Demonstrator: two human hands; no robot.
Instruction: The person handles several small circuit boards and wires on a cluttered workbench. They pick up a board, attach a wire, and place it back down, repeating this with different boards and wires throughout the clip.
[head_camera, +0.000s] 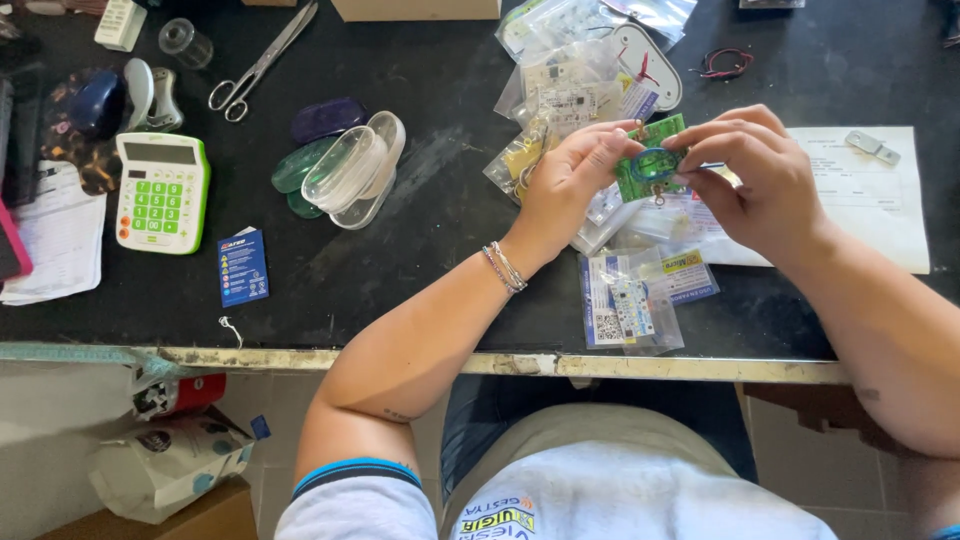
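small green circuit board (648, 165) held up over the table (440, 250), right of centre, pinched between both hands. blue ring-shaped part (653, 163) sits on the board face, thin blue lead running right under the fingers. left hand (568, 180) grips the board's left edge, fingers (612, 140) closed narrow on it, thumb underneath; beaded bracelets (506, 268) at the wrist. right hand (760, 180) curls over the right edge, fingertips pressed on the board and the ring, closed tight.

directly below and behind the board: heap of clear zip bags (570, 90) with small boards and parts inside, more bags (632, 300) with blue labels nearer the table edge. white printed sheet (880, 210) under the right hand, small metal bracket (872, 147) lying on it. red and black wire loop (725, 63) at the far right.

left of the hands: clear oval plastic shells (355, 170) stacked over green and purple ones (310, 150). scissors (262, 62) farther back, small clear cup (185, 43) near them. white calculator with green keys (160, 192) at left, small blue card (243, 266) just beside it. papers (60, 235) at the far left edge.

under the table: red can (180, 392) and white bag (170, 462) on a cardboard box (180, 515).
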